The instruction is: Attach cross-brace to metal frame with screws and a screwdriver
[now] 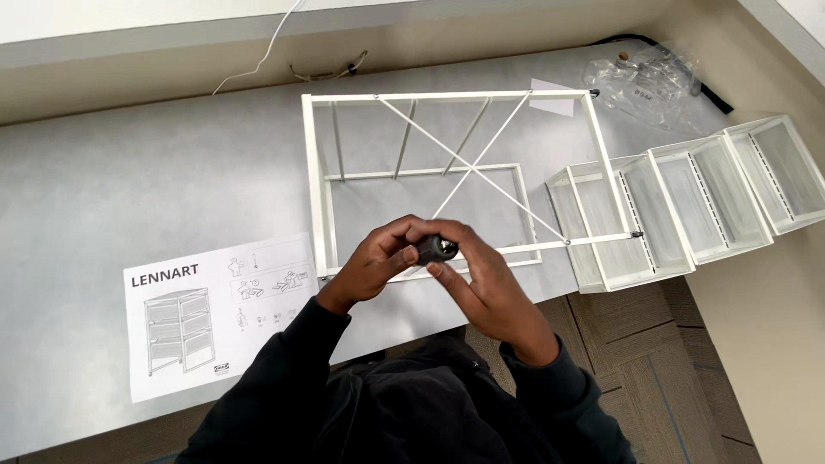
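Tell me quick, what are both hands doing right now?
Left hand: closed, fingers pinching the small dark round part.
Right hand: closed on the same small dark round part from the other side.

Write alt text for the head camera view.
Both hands, left hand and right hand, hold a small dark caster over a white metal frame on a grey sheet, beside an instruction sheet and white mesh drawers.

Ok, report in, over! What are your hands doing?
Left hand and right hand both pinching a small dark caster. White metal frame flat on the grey table just behind. Nothing between hands and frame.
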